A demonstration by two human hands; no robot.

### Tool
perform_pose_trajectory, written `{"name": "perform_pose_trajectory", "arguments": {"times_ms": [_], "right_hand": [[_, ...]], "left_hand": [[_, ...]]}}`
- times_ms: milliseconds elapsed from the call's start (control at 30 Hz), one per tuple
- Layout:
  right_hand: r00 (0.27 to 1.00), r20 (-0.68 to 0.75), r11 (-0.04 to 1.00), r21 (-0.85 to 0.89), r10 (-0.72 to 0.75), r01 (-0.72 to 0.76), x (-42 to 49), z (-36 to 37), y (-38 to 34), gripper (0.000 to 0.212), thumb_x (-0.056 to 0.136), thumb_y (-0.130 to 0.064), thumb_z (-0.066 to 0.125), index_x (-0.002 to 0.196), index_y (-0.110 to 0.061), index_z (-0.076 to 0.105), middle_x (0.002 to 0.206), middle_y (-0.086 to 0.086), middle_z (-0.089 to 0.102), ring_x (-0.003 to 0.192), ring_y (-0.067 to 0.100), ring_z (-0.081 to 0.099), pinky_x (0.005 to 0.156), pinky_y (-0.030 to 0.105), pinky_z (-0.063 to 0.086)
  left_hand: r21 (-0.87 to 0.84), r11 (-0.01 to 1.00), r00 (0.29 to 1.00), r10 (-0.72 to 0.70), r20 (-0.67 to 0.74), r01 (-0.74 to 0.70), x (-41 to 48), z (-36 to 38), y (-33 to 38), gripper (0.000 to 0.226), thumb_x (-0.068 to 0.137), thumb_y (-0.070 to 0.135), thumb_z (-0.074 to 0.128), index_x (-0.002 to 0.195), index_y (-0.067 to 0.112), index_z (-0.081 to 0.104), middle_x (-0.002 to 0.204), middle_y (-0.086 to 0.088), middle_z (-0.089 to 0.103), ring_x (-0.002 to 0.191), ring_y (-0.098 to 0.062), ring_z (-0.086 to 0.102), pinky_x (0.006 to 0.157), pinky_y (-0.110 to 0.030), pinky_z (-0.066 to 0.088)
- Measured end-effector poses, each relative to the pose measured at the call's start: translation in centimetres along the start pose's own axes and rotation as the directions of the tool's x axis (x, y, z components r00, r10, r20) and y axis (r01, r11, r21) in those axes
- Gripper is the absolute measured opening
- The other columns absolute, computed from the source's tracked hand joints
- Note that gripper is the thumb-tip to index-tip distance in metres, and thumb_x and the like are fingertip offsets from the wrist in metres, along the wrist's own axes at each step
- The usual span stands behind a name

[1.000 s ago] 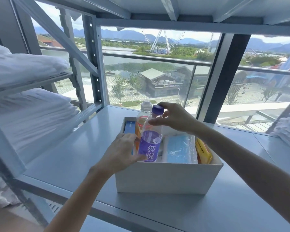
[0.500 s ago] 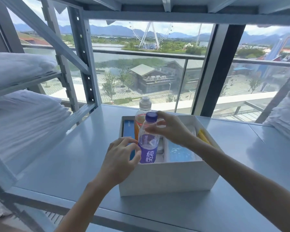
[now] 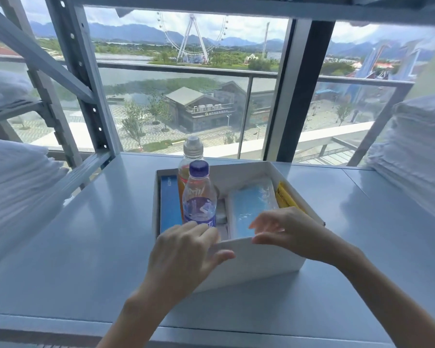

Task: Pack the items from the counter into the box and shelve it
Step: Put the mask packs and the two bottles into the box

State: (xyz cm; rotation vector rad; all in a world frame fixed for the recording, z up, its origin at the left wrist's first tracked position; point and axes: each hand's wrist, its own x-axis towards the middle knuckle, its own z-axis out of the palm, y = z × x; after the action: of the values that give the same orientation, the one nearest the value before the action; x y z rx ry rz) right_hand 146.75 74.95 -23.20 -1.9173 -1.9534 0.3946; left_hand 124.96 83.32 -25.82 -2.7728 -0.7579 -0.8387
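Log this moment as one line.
box on shelf | left hand grips near wall | right hand at near rim | water bottle upright inside

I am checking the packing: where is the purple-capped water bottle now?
In the head view, the purple-capped bottle stands upright in the left part of the white box, in front of the orange drink bottle, with the blue carton on its left.

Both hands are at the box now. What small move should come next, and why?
Probably slide the box back on the shelf by its near wall. The purple-capped bottle and the taller bottle stand upright inside, free of either hand, and the left hand and right hand sit at the near rim.
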Motion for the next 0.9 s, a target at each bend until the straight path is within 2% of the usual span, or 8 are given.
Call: {"name": "perform_pose_trajectory", "arguments": {"times_ms": [100,233,400,500,567,667,800,900], "right_hand": [[1.000,-0.026,0.992,-0.124,0.009,-0.012,-0.7,-0.1,-0.7,0.046,0.071,-0.070,0.039,0.073,-0.030,0.062,0.067,-0.009,0.063,0.061,0.007,0.053,0.060,0.023,0.043],[0.992,-0.087,0.958,-0.280,-0.086,0.059,-0.6,1.1,-2.6,0.046,0.086,-0.058,0.042,0.083,-0.021,0.068,0.071,-0.002,0.067,0.061,0.011,0.053,0.058,0.021,0.037],[0.967,0.172,0.980,-0.022,-0.189,0.195,1.5,0.2,-5.7,0.022,0.091,-0.031,0.056,0.100,-0.017,0.070,0.086,-0.008,0.071,0.065,-0.001,0.056,0.063,0.005,0.039],[0.964,0.116,0.971,0.013,-0.237,0.237,4.5,-2.2,-5.2,0.019,0.088,-0.024,0.061,0.100,-0.013,0.072,0.090,-0.008,0.071,0.070,-0.001,0.065,0.068,0.005,0.050],[0.977,0.006,0.975,-0.061,-0.215,0.215,6.9,-3.3,-3.5,0.018,0.087,-0.022,0.063,0.101,-0.013,0.071,0.095,-0.002,0.073,0.076,0.004,0.068,0.075,0.017,0.056],[0.980,-0.119,0.969,-0.209,-0.159,0.132,10.0,-4.0,-0.3,0.024,0.087,-0.023,0.063,0.106,-0.009,0.067,0.106,0.005,0.070,0.092,0.015,0.066,0.085,0.034,0.054],[0.996,-0.080,0.953,-0.304,-0.039,0.013,12.6,-2.9,2.9,0.050,0.086,-0.028,0.064,0.131,-0.013,0.047,0.130,0.010,0.053,0.112,0.025,0.054,0.095,0.035,0.044],[0.998,-0.001,0.950,-0.306,0.056,-0.053,13.0,-2.0,4.4,0.053,0.088,-0.030,0.061,0.135,-0.018,0.040,0.132,0.009,0.054,0.114,0.024,0.053,0.087,0.029,0.040]], "left_hand": [[0.033,0.994,0.994,0.107,-0.001,-0.107,0.2,0.6,0.0,0.041,0.067,0.055,0.072,0.057,0.021,0.050,0.051,0.008,0.052,0.042,-0.010,0.054,0.037,-0.015,0.029],[-0.019,0.987,0.987,0.160,0.020,-0.160,0.4,0.7,-3.2,0.047,0.077,0.061,0.047,0.057,0.019,0.049,0.053,0.008,0.054,0.043,-0.013,0.052,0.036,-0.017,0.031],[-0.218,0.975,0.990,0.063,0.130,-0.034,0.4,-0.4,-9.0,0.057,0.064,0.076,0.053,0.058,0.020,0.054,0.054,0.014,0.054,0.054,-0.006,0.045,0.044,-0.024,0.033],[-0.318,0.947,0.986,0.011,0.168,0.043,0.4,-1.0,-9.2,0.063,0.072,0.078,0.041,0.056,0.018,0.047,0.050,0.010,0.046,0.052,-0.008,0.040,0.048,-0.028,0.035],[-0.264,0.964,0.991,0.033,0.127,0.002,0.2,-0.9,-6.9,0.059,0.084,0.072,0.024,0.056,0.021,0.035,0.050,0.009,0.038,0.049,-0.007,0.036,0.047,-0.026,0.031],[-0.178,0.984,1.000,0.030,0.000,-0.030,-0.1,0.5,-1.5,0.048,0.094,0.054,0.029,0.056,0.023,0.029,0.050,0.010,0.035,0.044,-0.004,0.035,0.047,-0.019,0.025],[-0.123,0.987,0.988,-0.120,-0.100,0.108,1.1,1.9,1.4,0.050,0.090,0.040,0.041,0.045,0.017,0.043,0.042,0.005,0.043,0.039,-0.007,0.037,0.050,-0.018,0.026],[-0.133,0.988,0.993,-0.086,-0.081,0.075,1.6,2.1,0.8,0.046,0.086,0.035,0.043,0.044,0.017,0.038,0.041,0.003,0.042,0.038,-0.009,0.036,0.046,-0.018,0.023]]}}
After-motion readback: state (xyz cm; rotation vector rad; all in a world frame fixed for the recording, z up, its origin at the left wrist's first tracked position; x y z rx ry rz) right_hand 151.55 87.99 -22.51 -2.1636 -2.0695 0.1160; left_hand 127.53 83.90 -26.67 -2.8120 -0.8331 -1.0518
